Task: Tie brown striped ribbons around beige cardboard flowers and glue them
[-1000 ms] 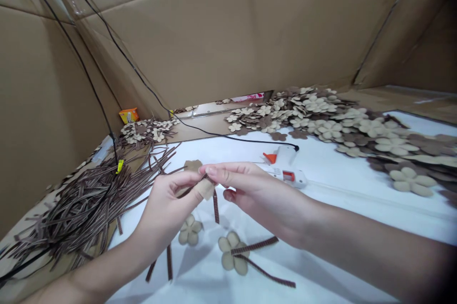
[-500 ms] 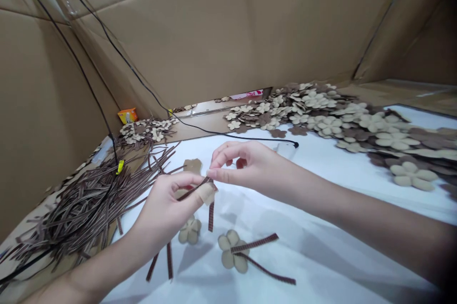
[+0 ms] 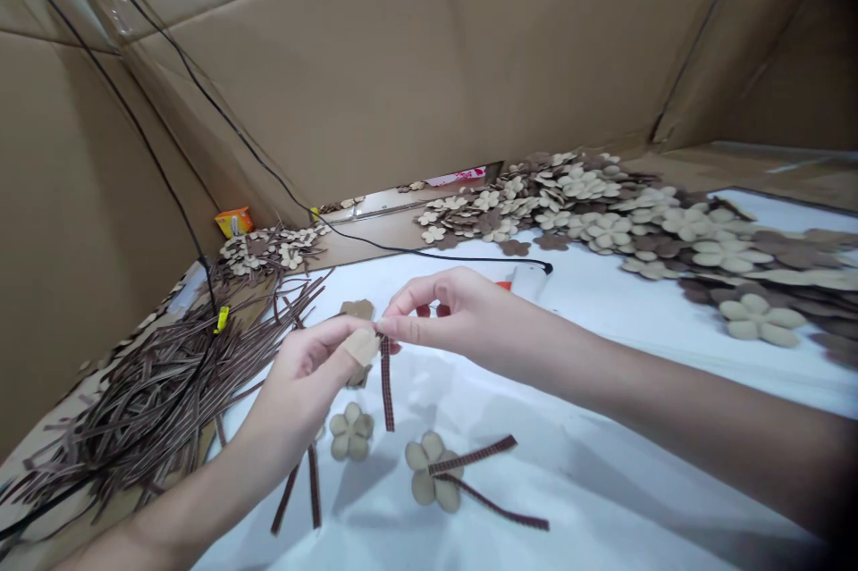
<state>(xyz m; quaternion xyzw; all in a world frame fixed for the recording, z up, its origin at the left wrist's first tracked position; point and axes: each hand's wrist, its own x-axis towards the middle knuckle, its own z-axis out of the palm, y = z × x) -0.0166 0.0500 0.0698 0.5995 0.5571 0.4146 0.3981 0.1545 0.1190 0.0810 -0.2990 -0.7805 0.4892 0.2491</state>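
Observation:
My left hand [image 3: 301, 374] holds a small tan felt flower cutout [image 3: 362, 346], with a brown cutout [image 3: 357, 310] showing behind it. A brown checked ribbon strip [image 3: 387, 383] hangs down from the cutout's edge. My right hand [image 3: 462, 307] meets it there, thumb and fingertips pinched at the ribbon's top end. Below lie a tan flower [image 3: 350, 432] and a second tan flower [image 3: 433, 471], the latter with two ribbon strips [image 3: 473, 455] across and beside it. Part of the held cutout is hidden by my fingers.
A glue gun [image 3: 529, 282] lies behind my right hand on the white sheet [image 3: 603, 464]. Ribbon strips are heaped at left [image 3: 154, 392]. Piles of flower cutouts [image 3: 590, 214] lie at the back right. Cardboard walls [image 3: 335, 62] surround the area, and a black cable [image 3: 429, 247] crosses it.
My right hand has moved left and down to the ribbon's top. My left hand has shifted left with the cutout, and the ribbon now hangs straighter. The view has tilted slightly.

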